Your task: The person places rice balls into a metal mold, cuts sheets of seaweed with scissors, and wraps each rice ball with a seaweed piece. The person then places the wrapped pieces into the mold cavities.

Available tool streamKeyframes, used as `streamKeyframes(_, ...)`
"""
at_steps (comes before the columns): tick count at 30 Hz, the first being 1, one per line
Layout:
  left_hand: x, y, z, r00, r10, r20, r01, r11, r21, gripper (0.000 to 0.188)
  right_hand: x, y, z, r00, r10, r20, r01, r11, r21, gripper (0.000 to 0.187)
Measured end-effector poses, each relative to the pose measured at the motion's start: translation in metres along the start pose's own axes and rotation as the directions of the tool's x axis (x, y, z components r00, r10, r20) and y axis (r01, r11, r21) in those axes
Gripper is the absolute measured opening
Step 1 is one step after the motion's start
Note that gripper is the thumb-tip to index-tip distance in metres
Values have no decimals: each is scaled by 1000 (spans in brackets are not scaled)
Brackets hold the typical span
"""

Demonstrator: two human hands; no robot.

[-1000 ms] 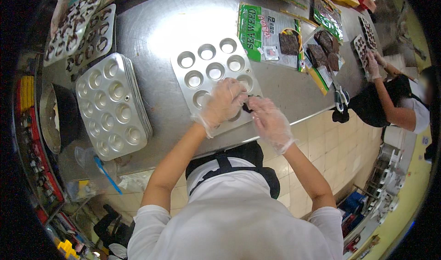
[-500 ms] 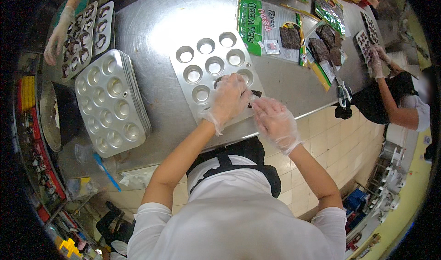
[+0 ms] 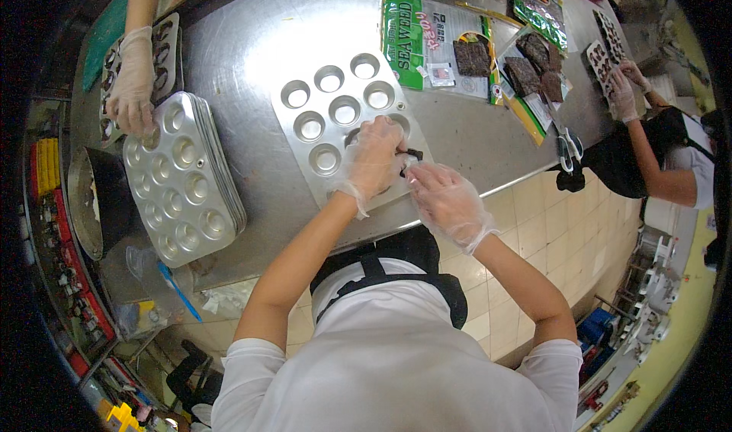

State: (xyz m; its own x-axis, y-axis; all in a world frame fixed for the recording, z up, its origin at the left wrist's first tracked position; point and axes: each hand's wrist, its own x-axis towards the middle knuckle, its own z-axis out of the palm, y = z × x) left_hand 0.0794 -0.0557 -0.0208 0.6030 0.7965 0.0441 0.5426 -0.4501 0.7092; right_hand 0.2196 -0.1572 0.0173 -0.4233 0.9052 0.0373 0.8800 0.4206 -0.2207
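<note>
A silver muffin tin (image 3: 308,127) lies in front of me on the steel table, and the cups I can see on its far and left sides hold nothing. Both my hands wear clear plastic gloves. My left hand (image 3: 374,159) is over the tin's near cups, fingers curled at a small dark piece of seaweed (image 3: 412,155). Meeting it from the right, my right hand (image 3: 448,200) pinches at the same piece by the tin's near right corner. The fingers partly cover the seaweed and the cups beneath.
At left stands a stack of muffin tins (image 3: 200,203), a co-worker's gloved hand (image 3: 131,85) at its far corner. Trays with dark pieces (image 3: 166,58) lie beyond. To the right are a seaweed packet (image 3: 404,43), seaweed sheets (image 3: 524,75), scissors (image 3: 568,148) and another co-worker's hands (image 3: 625,96).
At left, the co-worker's hand has come nearer, from the filled trays to the stack of tins. My hands stay together at the seaweed, with only small finger movement.
</note>
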Motion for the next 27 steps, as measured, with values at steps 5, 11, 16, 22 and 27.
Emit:
streamKeyframes(5, 7, 2, -3, 988, -92, 126, 89, 996, 33, 15, 11, -5, 4, 996, 72, 43, -72, 997, -15, 33)
streamKeyframes(11, 3, 5, -6, 985, -109, 133, 102, 993, 56, 16, 13, -8, 5, 991, 134, 25, -134, 991, -23, 33)
streamKeyframes(16, 3, 3, -7, 992, -62, 111, 57, 997, 48, 16, 13, -6, 12, 993, 114, -25, -114, 993, 4, 33)
streamKeyframes(22, 0, 1, -7, 993, -45, 107, 44, 999, 12, 17, 7, -8, 10, 992, 111, -50, -112, 994, -4, 31)
streamKeyframes(27, -4, -2, -6, 999, -11, -36, 5, 987, -163, 16, 2, 7, -2, 903, 421, -90, -398, 897, 193, 22)
